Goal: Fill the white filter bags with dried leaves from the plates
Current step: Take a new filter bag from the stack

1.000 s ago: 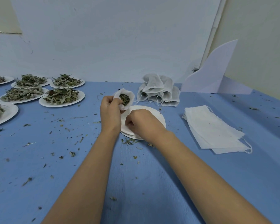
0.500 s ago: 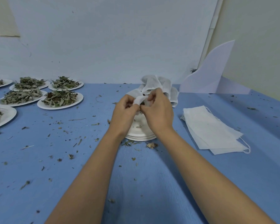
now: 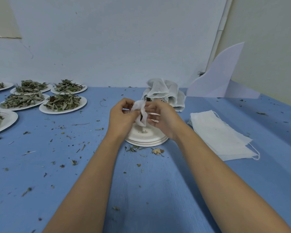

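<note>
A person's left hand (image 3: pixel 123 115) and right hand (image 3: pixel 163 120) meet above the middle of the bench. Both pinch one small white mesh filter bag (image 3: pixel 140 107) between thumb and fingertips. The left hand holds the bag's upper left edge and the right hand holds the opposite edge, its lower fingers partly extended. The bag hangs between them, and dark dried leaves show through a gap at its mouth. The two-sided grip seems meant to gather the opening closed. No drawstring can be made out on this bag.

Directly beneath the bag sits a stack of empty white paper plates (image 3: pixel 146 140), probably placed there to catch falling crumbs. Just behind the hands stands a heap of filled white bags (image 3: pixel 166 91), which looks like the finished pile. To the right, near the right forearm, lies a flat pile of empty white filter bags (image 3: pixel 217 133) with thin string loops at its near edge, within easy reach for the next bag.

Well apart, at the far left, are several white paper plates heaped with grey-green dried leaves (image 3: pixel 64 102). Scattered leaf fragments (image 3: pixel 133 148) dot the blue bench (image 3: pixel 141 190). A pale folded card sheet (image 3: pixel 217 76) leans in the back right corner.

This bag appears nearly done. With so many plates full, much of the task likely remains.
</note>
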`<state>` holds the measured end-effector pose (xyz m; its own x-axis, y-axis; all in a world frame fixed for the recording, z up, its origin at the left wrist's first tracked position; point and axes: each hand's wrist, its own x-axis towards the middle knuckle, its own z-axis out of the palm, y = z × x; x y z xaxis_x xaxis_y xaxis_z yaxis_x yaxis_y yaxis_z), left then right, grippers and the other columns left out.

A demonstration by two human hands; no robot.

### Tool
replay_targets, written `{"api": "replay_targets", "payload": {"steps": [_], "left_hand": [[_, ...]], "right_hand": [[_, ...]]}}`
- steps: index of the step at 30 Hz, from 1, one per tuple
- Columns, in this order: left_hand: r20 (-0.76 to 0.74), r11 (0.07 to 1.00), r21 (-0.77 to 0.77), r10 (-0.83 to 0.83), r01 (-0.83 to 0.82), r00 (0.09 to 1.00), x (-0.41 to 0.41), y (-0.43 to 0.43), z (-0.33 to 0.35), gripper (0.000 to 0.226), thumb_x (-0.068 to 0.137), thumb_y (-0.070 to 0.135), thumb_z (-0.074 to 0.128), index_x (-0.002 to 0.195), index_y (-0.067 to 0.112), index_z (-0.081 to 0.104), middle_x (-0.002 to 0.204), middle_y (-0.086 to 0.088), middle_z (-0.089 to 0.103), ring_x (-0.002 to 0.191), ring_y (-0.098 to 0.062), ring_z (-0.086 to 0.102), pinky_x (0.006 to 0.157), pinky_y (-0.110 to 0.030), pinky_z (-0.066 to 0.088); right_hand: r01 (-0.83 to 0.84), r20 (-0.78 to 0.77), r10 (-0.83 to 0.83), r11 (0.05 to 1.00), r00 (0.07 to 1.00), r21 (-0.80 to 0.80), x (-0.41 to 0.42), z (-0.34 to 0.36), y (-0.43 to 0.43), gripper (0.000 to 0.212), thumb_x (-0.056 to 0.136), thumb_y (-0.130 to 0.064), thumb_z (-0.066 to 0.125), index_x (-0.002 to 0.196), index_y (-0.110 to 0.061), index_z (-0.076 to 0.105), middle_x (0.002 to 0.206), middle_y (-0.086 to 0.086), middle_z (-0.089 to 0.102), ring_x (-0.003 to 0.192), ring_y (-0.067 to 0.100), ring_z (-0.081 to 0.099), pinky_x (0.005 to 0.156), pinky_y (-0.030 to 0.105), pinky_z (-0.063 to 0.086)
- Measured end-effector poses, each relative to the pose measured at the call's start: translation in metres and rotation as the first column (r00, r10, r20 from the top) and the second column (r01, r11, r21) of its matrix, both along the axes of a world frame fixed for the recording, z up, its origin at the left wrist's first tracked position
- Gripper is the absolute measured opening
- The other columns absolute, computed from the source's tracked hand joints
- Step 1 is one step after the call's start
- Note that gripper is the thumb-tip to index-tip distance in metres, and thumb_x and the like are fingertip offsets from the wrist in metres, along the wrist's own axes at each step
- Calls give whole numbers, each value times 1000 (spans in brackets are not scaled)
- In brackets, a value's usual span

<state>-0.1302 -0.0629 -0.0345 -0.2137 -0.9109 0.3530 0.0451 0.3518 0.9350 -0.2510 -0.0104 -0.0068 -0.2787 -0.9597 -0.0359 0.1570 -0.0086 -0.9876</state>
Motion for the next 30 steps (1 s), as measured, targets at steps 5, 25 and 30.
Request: {"api": "replay_targets", "payload": {"steps": [5,25,30], "left_hand": [[-50,999,45,-17,19,999,0,3,2,25,80,-2,67,72,21,60,62,21,62,63,-7,62,78,-45,58],[352,960,-145,276,-239,894,-5,9,4,37,93,23,45,130,22,53,97,-7,65,76,-23,65,71,-34,51],[121,994,-83,75,-65,990,-9,7,10,45,92,3,43,131,21,57,90,13,58,67,13,58,75,-19,56]], "right_hand": [[-77,-219,81,997,972,25,-6,-4,1,22,83,0,61,93,-19,64,84,-3,66,75,4,61,81,25,49],[192,-727,-386,921,568,-338,3,-20,-7,45,94,-8,35,136,-16,47,89,7,59,90,32,58,81,50,52],[174,-509,-306,941,805,-290,-1,-12,-4,51,92,-3,32,135,-20,53,104,-25,58,85,0,61,90,31,53]]}}
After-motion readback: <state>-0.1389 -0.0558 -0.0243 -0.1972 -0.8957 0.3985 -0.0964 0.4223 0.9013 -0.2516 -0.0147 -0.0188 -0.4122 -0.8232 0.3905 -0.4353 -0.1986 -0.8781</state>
